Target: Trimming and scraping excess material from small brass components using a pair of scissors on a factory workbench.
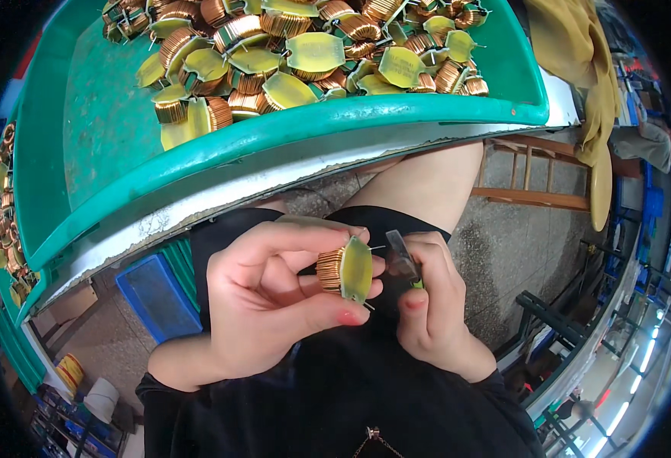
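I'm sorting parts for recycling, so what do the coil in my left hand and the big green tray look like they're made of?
The coil looks like glossy copper-coloured wire, seen in its fine parallel turns, with a flat yellow-green plate on its face, probably plastic or fibre board. The left hand pinches it in its fingers. The green tray looks like moulded plastic: one even colour, a thick rounded rim and a scuffed, dull floor.

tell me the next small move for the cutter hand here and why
Probably close the small cutter in the right hand onto the thin wire lead sticking out beside the yellow plate of the copper coil. The left hand pinches the coil with that lead pointing at the blades, which sit just beside its tip.
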A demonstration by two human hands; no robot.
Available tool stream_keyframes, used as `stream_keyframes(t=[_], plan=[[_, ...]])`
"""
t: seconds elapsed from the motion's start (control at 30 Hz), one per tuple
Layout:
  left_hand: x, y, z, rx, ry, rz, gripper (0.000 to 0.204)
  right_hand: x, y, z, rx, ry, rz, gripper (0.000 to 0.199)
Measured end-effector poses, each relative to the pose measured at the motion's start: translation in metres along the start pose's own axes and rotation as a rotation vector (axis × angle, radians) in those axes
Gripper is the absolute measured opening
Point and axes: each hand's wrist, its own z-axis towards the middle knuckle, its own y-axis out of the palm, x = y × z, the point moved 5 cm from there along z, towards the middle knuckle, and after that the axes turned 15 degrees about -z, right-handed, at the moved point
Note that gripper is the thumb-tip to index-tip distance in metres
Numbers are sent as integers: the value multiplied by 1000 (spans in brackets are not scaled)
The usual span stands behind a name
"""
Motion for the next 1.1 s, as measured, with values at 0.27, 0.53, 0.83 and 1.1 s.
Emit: stream_keyframes(t=[0.27, 0.53, 0.83, 1.1], plan=[[-2, 0, 0, -53, -5, 68, 60, 2, 3, 2, 2, -13, -23, 27], [-4, -5, -1, -31, -1, 75, 57, 2, 5, 5, -6, -45, -3, 25], [-5, -4, -1, 6, -20, 49, 56, 2, 4, 4, -43, -18, 18, 21], [-7, -6, -1, 54, -50, 22, 55, 2, 4, 5, -46, -81, -56, 17]])
